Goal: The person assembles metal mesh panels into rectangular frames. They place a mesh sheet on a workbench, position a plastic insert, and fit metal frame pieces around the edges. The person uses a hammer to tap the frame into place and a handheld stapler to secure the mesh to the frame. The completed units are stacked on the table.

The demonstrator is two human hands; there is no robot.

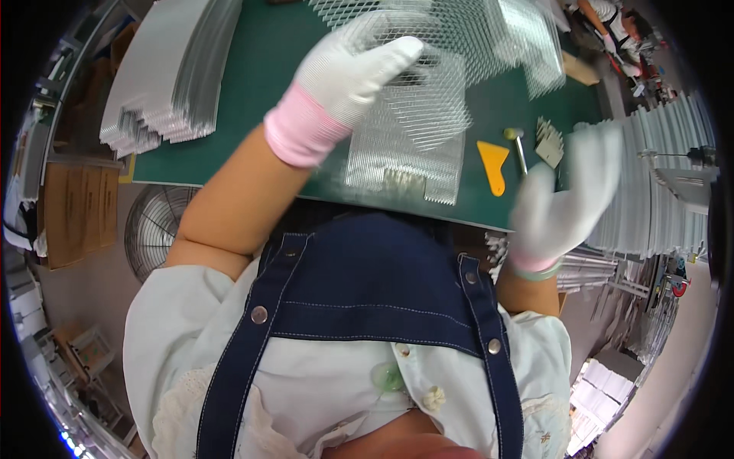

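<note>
Head view, clock read from picture centre: metal mesh (432,118) around one o'clock on green bench (264,84). Good handling probably means light pinch near edge, sheet supported level, strands unbent, yellow scraper (495,168) at two avoided. Left hand (344,73) near twelve, forearm slanting in from nine, thumb toward two over mesh; fingertips partly hidden, cannot tell if gripping. Right hand (569,187), blurred between two and three, fingers spread, nothing visible held. Hands well apart.

Bright; R hand (564,205) v. blurry
</note>
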